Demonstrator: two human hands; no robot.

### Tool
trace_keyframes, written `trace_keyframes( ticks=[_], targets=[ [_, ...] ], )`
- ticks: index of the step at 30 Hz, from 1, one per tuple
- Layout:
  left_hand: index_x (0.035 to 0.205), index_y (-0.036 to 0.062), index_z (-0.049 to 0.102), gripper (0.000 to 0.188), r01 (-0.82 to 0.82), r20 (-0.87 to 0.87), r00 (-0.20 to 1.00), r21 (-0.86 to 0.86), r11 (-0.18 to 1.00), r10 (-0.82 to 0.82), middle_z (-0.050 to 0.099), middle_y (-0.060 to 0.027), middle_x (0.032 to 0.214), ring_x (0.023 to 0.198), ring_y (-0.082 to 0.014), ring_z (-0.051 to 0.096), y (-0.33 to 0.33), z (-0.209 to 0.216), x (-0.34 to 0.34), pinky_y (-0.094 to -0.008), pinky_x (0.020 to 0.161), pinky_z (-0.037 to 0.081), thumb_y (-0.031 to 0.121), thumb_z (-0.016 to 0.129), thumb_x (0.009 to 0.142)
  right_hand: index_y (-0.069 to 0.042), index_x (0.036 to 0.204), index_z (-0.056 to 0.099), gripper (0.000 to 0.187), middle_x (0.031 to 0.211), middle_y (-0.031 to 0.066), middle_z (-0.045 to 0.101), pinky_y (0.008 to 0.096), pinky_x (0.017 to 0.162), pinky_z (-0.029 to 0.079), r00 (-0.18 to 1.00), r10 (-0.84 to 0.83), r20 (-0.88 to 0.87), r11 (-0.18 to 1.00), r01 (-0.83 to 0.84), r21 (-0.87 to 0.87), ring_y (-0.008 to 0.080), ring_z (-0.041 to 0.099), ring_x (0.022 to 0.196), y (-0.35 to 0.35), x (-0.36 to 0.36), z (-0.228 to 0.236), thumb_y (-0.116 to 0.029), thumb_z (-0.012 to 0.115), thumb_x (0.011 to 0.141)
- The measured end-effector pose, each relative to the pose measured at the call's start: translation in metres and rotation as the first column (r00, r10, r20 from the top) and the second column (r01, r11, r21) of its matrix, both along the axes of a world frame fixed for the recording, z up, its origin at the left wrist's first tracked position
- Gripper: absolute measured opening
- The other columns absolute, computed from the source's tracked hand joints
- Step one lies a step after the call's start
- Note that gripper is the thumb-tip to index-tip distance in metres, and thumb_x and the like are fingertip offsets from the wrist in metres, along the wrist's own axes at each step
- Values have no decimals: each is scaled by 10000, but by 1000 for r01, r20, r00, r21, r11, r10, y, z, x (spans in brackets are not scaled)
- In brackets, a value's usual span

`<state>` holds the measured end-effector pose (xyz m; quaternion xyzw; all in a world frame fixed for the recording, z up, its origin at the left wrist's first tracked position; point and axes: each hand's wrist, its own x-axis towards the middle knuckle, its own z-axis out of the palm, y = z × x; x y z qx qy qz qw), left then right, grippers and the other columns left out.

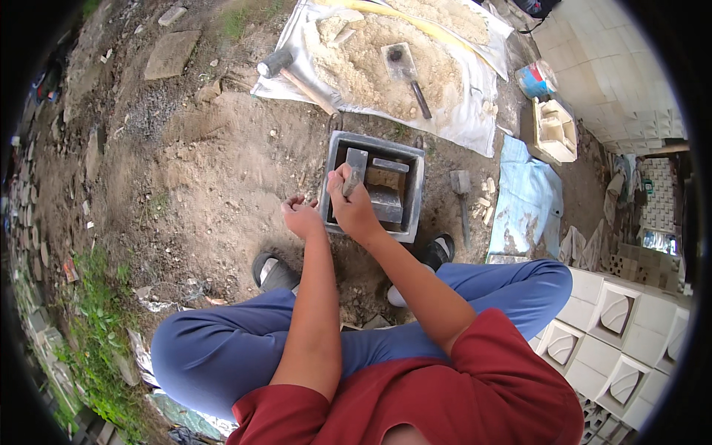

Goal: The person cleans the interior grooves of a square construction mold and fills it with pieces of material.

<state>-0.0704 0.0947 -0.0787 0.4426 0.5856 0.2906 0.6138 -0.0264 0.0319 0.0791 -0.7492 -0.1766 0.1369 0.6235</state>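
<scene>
A grey metal box-shaped mold (417,194) sits on the ground between my feet, with bar-like and block-like metal inserts (386,204) inside. My right hand (353,208) reaches over its left side, closed around a flat grey metal piece with a handle (357,159). That piece is inside the mold's upper left part; the fingers hide some of it. Just outside the mold's left wall is my left hand (300,216), fingers loosely bent and apart, with no object visible in it.
Beyond the mold, a white sheet (475,111) carries pale sand (437,70) and a small shovel (403,67). A mallet (297,78) lies at its left edge. To the right are a small trowel-like tool (461,194), a blue sack (528,193), a cream block (555,130) and a bucket (535,78).
</scene>
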Motion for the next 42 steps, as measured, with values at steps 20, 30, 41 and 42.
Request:
trace_keyframes(
  ticks=[20, 30, 41, 42],
  targets=[
    [1100, 12, 610, 262, 172, -436, 892, 85, 981, -119, 725, -175, 920, 883, -375, 697, -1, 32, -1, -494, 804, 516, 166, 419, 1008, -80, 836, 461, 322, 726, -40, 429, 263, 627, 345, 969, 221, -107, 975, -220, 29, 59, 356, 696, -6, 11, 5, -281, 501, 1085],
    [969, 16, 632, 511, 334, -548, 825, 275, 902, -138, 694, -237, 874, 840, -476, 648, 8, 37, 2, -577, 767, 477, 413, 324, 1064, -90, 589, 311, 843, 564, -19, 333, 290, 493, 232, 672, 737, -72, 643, -664, 383, 108, 340, 510, -24, 56, 29, -846, 649, 747],
    [960, 28, 670, 523, 349, -562, 805, 191, 917, -189, 680, -267, 856, 820, -491, 637, 4, 48, 1, -595, 753, 475, 390, 309, 1071, -91, 586, 280, 769, 572, -4, 275, 342, 488, 187, 784, 621, -10, 699, -548, 460, 160, 255, 483, 5, 74, 60, -791, 395, 882],
    [962, 29, 671, 521, 373, -579, 789, 187, 909, -204, 681, -268, 860, 824, -492, 638, 1, 51, 8, -596, 755, 476, 388, 310, 1071, -91, 583, 282, 763, 567, -3, 273, 343, 487, 187, 801, 599, -24, 727, -530, 438, 161, 259, 481, 4, 81, 38, -782, 391, 889]
  ],
)
